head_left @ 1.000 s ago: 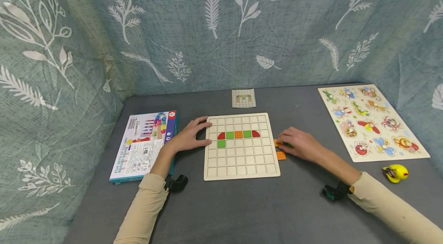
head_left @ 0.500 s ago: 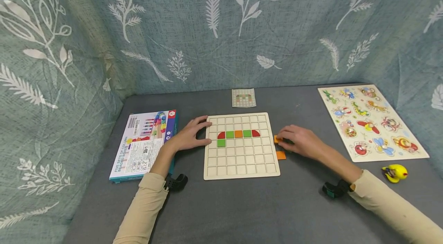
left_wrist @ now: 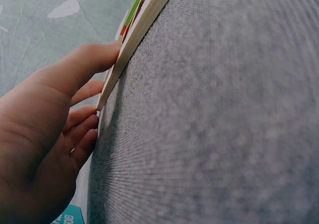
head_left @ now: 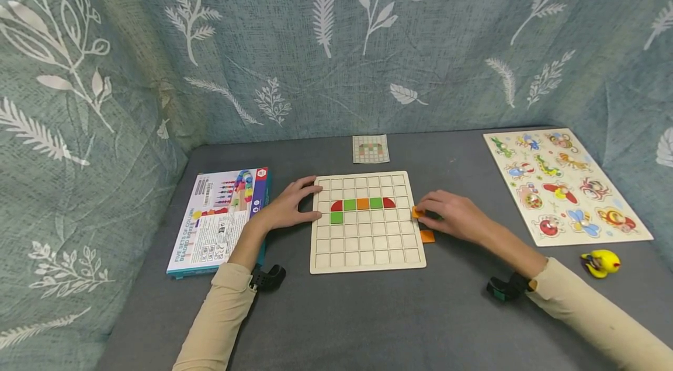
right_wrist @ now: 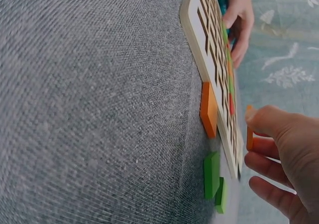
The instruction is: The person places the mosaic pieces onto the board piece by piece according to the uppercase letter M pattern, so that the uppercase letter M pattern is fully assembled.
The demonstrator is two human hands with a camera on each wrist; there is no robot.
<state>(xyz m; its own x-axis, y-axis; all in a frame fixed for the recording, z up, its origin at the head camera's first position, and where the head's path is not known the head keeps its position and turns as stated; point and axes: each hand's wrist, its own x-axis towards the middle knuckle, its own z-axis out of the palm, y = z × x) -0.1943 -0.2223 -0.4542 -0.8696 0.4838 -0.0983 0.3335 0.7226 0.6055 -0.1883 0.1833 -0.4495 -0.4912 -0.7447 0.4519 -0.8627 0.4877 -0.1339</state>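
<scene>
Thumb and forefinger of my right hand [head_left: 454, 216] pinch an orange square tile [right_wrist: 249, 129], lifted beside the right edge of the wooden grid board [head_left: 368, 242]. A second orange tile [head_left: 427, 236] lies against that edge. Two green tiles [right_wrist: 211, 175] sit on the cloth below the right hand, mostly covered by it in the head view. My left hand [head_left: 286, 205] rests its spread thumb and fingers on the board's left edge. On the grid, a row runs red quarter-round, green, orange [head_left: 363, 204], green, red quarter-round, with a green tile [head_left: 336, 217] under its left end.
Behind the board lies a small pattern card [head_left: 370, 149]. A bead-set box [head_left: 221, 225] is at the left, near the left forearm. To the right are an insect puzzle board [head_left: 565, 190] and a yellow duck toy [head_left: 602, 263]. A leaf-patterned curtain [head_left: 336, 67] stands behind.
My right hand has taken up the upper orange tile and moved it slightly left, to the board's edge. The left hand has stayed in place.
</scene>
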